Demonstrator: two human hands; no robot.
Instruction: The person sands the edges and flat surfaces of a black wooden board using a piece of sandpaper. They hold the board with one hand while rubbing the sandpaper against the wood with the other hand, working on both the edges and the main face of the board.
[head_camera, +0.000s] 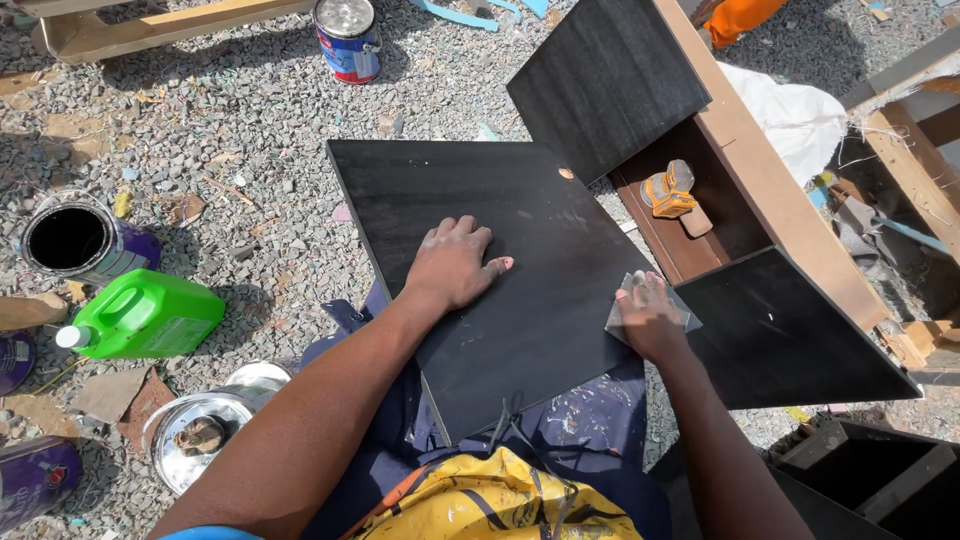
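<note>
A black square board (480, 200) rests across my lap over the gravel. My left hand (455, 265) lies flat on its middle, fingers together, pressing it down. My right hand (650, 318) presses a grey sheet of sandpaper (685, 318) against the board's right edge. Two more black boards, one (605, 75) leaning at the top and one (790, 340) at the right, sit beside a brown wooden frame (760, 190).
A yellow power sander (670, 192) lies inside the wooden frame. On the gravel to the left are a green jug (150, 315), an open paint can (70, 240), a shiny can lid (200, 435) and a closed paint can (347, 38). A white sack (790, 115) lies at right.
</note>
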